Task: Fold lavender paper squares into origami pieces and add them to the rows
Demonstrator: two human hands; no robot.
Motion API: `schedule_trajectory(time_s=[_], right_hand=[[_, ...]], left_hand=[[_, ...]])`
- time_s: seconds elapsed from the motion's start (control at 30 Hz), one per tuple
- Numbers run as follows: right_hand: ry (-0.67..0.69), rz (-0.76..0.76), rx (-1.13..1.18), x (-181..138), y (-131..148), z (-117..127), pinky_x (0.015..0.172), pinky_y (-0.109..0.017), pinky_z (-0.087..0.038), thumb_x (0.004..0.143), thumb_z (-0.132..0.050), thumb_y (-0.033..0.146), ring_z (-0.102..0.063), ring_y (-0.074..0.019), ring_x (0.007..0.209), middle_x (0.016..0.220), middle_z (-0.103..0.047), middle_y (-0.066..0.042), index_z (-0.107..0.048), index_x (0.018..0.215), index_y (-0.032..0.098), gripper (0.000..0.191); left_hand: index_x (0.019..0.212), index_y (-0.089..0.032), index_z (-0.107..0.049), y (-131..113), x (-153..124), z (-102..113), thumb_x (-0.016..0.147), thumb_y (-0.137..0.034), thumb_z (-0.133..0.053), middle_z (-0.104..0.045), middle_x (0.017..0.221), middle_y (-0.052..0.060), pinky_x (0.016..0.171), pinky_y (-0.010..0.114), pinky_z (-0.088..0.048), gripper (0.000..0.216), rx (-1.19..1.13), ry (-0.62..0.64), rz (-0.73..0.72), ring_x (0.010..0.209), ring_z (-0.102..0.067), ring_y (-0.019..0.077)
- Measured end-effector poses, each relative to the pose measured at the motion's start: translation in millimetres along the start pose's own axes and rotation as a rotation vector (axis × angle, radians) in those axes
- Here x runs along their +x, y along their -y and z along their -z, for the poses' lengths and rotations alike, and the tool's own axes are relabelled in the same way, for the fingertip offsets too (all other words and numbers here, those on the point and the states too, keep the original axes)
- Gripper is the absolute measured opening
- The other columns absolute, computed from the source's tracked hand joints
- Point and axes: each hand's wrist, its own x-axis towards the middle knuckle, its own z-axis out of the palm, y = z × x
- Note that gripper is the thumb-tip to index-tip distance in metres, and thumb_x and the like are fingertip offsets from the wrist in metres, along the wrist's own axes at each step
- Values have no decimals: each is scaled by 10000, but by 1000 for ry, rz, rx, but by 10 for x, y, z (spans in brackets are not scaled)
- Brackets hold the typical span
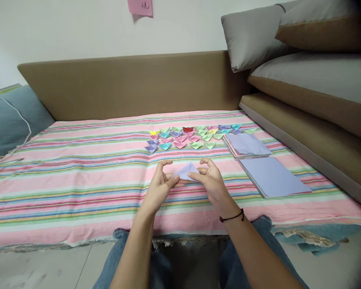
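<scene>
Between my two hands is a small folded paper triangle [185, 170], pale lavender, held just above the striped cloth. My left hand [162, 181] pinches its left corner, thumb on top and fingers beneath. The right corner is gripped by my right hand [212, 180], its thumb pressed on the paper and the index finger raised and curled. Beyond my hands, several folded paper boats [180, 138] in many colours stand in rows on the cloth. To the right lie a stack of lavender paper sheets [273, 176] and a smaller stack of paper [248, 144] behind it.
A pink striped cloth [63, 168] covers the seat. Behind it rises a brown backrest [132, 88]. Grey and brown cushions [313, 80] are piled at the right. At the left are a blue cushion [9, 116] and a white cord [22, 116]. A pink note [140, 7] hangs on the wall.
</scene>
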Motion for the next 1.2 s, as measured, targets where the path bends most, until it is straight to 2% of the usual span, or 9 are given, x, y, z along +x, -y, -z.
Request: schedule_trajectory(time_s=[0.13, 0.23, 0.33, 0.4, 0.47, 0.53, 0.8, 1.0, 1.2], right_hand=[[0, -22, -33, 16, 15, 41, 613, -274, -462, 533, -758, 212, -642, -164, 573, 592, -661, 56, -370, 867, 235, 512], [43, -42, -48, 12, 23, 43, 591, -264, -448, 533, -752, 210, -634, -161, 557, 578, -651, 62, -375, 864, 234, 502], [141, -63, -76, -15, 10, 8, 536, -238, -419, 536, -750, 208, -588, -134, 490, 535, -627, 81, -381, 867, 233, 496], [205, -77, -99, -38, -8, -26, 510, -219, -399, 542, -747, 201, -556, -116, 464, 508, -606, 96, -383, 873, 231, 493], [228, -71, -117, -53, -25, -51, 493, -202, -386, 549, -745, 192, -536, -100, 452, 503, -602, 101, -382, 878, 228, 491], [210, -43, -109, -56, -31, -62, 485, -194, -388, 554, -749, 191, -533, -93, 445, 506, -604, 103, -383, 886, 228, 496], [167, -22, 35, -49, -11, -75, 639, -305, -520, 516, -795, 210, -662, -169, 620, 628, -680, 45, -413, 1005, 226, 621], [37, 74, 66, -42, -26, -61, 567, -267, -499, 586, -773, 257, -628, -148, 553, 590, -665, 48, -466, 991, 215, 510], [146, 1, 154, -42, -20, -79, 598, -272, -508, 698, -703, 333, -642, -152, 625, 703, -688, -19, -633, 838, 163, 231]], left_hand=[[1162, -238, -398, -74, -61, 74, 691, -339, -679, -618, 636, -35, 676, 303, -516, 558, 10, 100, 60, 738, -689, 203], [1145, -228, -472, -110, -92, 112, 714, -349, -656, -627, 691, -13, 704, 303, -506, 485, 56, 111, 74, 787, -671, 194], [1065, -196, -533, -85, -74, 98, 686, -320, -692, -665, 776, 19, 705, 268, -485, 429, 130, 57, 11, 789, -646, 169], [1032, -183, -540, -38, -42, 70, 635, -269, -738, -678, 788, 27, 631, 225, -463, 452, 153, 26, -43, 714, -633, 144], [980, -168, -545, 13, -9, 40, 614, -260, -754, -667, 675, 9, 488, 184, -395, 431, 173, -36, -78, 531, -576, 102], [948, -167, -535, 50, 11, 16, 604, -268, -761, -646, 584, -14, 433, 177, -353, 423, 142, -113, -111, 433, -519, 84], [923, -179, -513, 86, 14, -55, 506, -272, -817, -658, 600, -40, 556, 235, -492, 524, -90, -352, -141, 522, -610, 117], [881, -183, -478, 82, 18, -51, 538, -264, -804, -659, 576, -40, 624, 277, -529, 481, -110, -253, -115, 532, -627, 125], [853, -172, -479, 98, 29, -48, 527, -220, -806, -648, 560, -40, 584, 216, -508, 464, -210, -320, -80, 520, -615, 100]])
